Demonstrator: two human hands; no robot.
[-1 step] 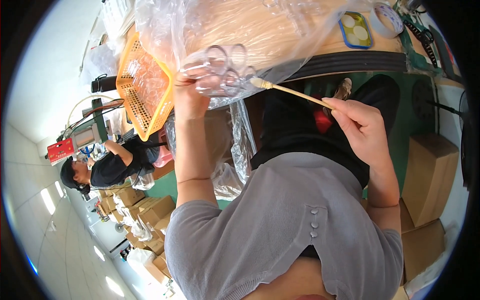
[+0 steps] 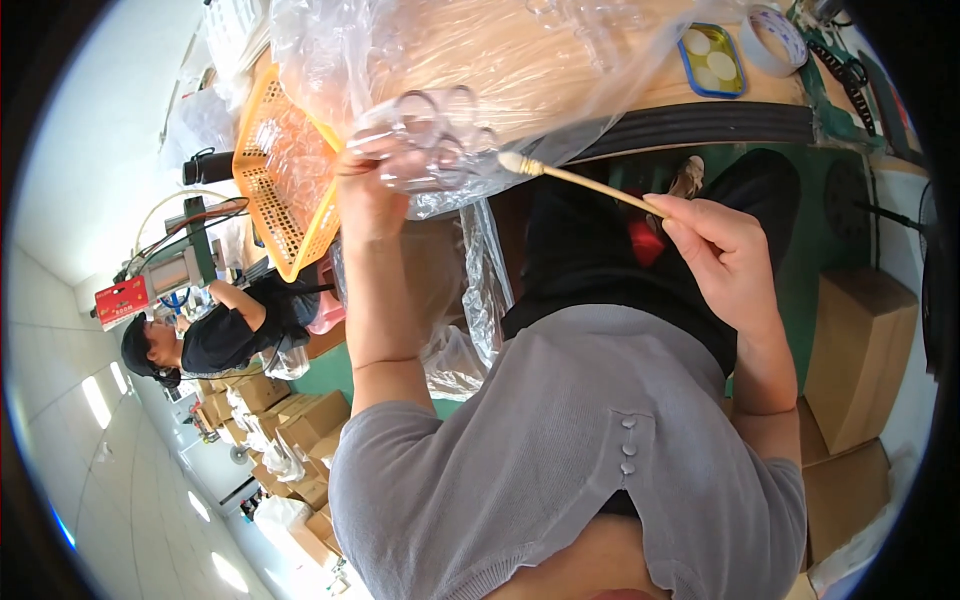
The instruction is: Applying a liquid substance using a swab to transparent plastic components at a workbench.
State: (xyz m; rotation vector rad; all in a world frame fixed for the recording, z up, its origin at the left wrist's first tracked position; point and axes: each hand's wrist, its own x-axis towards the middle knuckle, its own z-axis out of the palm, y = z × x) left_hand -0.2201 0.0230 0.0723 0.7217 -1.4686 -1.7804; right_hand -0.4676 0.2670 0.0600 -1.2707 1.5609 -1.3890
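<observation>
My left hand (image 2: 376, 195) is closed on a clear plastic piece with several round cup-like rings (image 2: 430, 140), at the table's near edge. Light glare and clear film behind blur the piece's outline. Between the thumb and fingers of my right hand (image 2: 722, 250) is pinched a thin wooden stick with a pale, rounded, swab-like tip (image 2: 515, 162). Its tip points left toward the rings, with a small gap between them.
A yellow-orange basket (image 2: 283, 235) of clear pieces stands left of my left hand. Clear film (image 2: 480, 40) covers the wooden table. A blue-rimmed tray (image 2: 712, 92) with pale discs and a tape roll (image 2: 773, 42) lie right. A co-worker (image 2: 215, 335) is at far left.
My left hand and the clear ringed piece have shifted a little to the left, away from the swab tip. My right hand and the stick have barely moved.
</observation>
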